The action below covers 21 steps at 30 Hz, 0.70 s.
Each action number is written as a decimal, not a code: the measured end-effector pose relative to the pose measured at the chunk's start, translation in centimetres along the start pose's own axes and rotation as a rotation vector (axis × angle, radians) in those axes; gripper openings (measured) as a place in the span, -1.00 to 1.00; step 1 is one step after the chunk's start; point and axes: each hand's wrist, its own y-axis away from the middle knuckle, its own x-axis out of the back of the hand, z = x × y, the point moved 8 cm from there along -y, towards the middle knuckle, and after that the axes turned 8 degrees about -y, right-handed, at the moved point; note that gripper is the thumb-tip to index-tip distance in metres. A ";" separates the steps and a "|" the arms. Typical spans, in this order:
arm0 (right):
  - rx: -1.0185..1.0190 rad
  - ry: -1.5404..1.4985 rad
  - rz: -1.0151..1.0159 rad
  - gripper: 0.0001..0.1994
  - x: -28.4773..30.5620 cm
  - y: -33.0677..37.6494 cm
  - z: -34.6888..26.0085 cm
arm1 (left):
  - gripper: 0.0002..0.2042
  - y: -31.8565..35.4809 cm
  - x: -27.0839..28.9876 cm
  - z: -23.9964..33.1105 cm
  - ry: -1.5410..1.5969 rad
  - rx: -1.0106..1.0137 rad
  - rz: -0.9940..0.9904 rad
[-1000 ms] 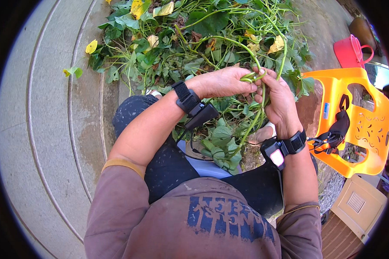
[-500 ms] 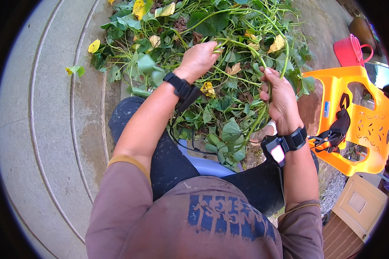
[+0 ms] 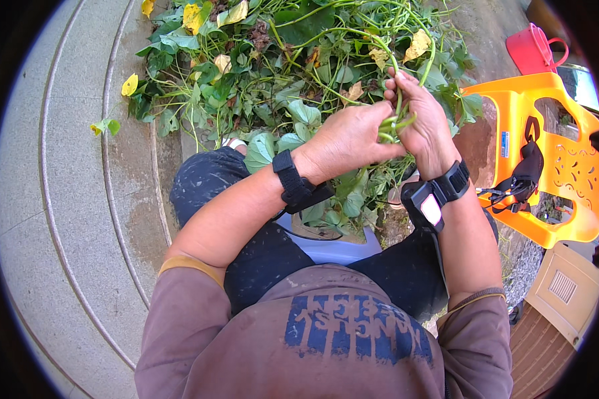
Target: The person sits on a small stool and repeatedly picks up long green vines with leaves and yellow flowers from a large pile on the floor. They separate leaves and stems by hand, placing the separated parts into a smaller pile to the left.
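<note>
Green stems [image 3: 394,125] pinched between fingers of left hand [image 3: 345,139] and right hand [image 3: 420,123], orange plastic chair [image 3: 546,143] with small blue label [image 3: 504,143] alongside, grey paved floor [image 3: 66,219] beneath.

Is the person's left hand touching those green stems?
Touching. The head view shows the left hand closed on the green stems beside the right hand.

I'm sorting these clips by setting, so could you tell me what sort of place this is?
Probably an outdoor yard or patio: grooved stone paving, a heap of leafy green vines lying on it, and an orange plastic chair tipped beside them.

An orange plastic chair [image 3: 552,153] stands beside a red bucket [image 3: 531,50].
</note>
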 end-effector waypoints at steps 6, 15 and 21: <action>0.030 0.040 -0.032 -0.78 -1.7 0.6 0.2 | -0.69 0.1 -0.4 -2.4 -0.099 0.085 -0.049; 0.191 0.182 0.000 -0.84 -0.8 1.1 -4.7 | -0.81 1.3 12.5 -9.6 0.442 0.439 0.402; 0.189 0.493 -0.053 -0.89 -0.5 2.1 -4.8 | -0.83 2.7 17.9 -12.4 1.259 0.218 0.561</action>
